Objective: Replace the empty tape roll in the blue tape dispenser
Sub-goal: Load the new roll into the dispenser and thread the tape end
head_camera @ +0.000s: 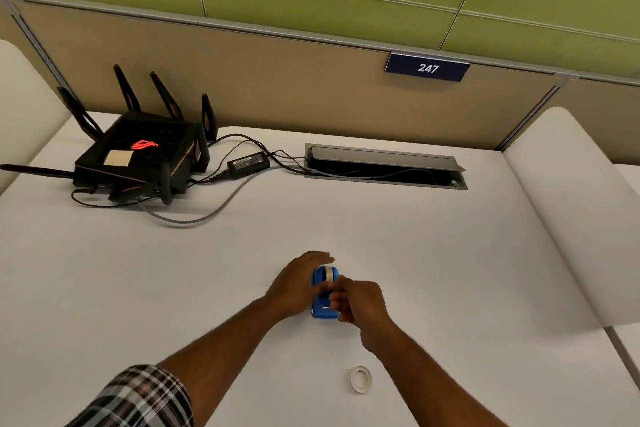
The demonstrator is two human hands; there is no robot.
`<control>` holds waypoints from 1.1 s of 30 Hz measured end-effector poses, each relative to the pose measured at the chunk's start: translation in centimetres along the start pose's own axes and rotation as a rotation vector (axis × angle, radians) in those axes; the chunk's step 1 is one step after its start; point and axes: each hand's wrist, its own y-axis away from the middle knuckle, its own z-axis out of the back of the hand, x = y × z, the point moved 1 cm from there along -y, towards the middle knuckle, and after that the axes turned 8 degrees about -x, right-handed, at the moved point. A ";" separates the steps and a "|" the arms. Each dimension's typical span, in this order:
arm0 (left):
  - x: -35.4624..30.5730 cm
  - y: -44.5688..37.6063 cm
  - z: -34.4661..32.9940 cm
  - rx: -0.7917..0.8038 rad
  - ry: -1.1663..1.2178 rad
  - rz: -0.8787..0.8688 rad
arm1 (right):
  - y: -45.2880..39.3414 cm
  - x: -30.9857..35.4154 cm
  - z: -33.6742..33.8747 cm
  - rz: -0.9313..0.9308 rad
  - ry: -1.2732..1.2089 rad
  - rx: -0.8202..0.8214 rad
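The blue tape dispenser (323, 309) stands on the white table (433, 253), near the middle front. A white roll of tape (326, 273) sits in its top. My left hand (298, 282) wraps around the dispenser's left side and back. My right hand (360, 302) is against its right side, fingers pinched at the roll and the front; what they pinch is too small to tell. A thin white ring, the bare tape core (361, 380), lies flat on the table to the right of my right forearm.
A black router (138, 156) with antennas stands at the back left, with its power brick (247, 163) and cables trailing to an open cable hatch (384, 166). A tan partition with a "247" sign (427, 68) closes the back. White side panels flank the table.
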 end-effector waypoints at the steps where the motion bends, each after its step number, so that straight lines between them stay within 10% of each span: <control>1: -0.1 -0.1 -0.1 -0.014 -0.001 0.010 | 0.0 0.2 0.0 -0.018 -0.020 -0.002; 33: -0.2 0.5 -0.6 -0.075 0.036 0.096 | -2.9 0.5 -0.7 0.287 0.255 -0.092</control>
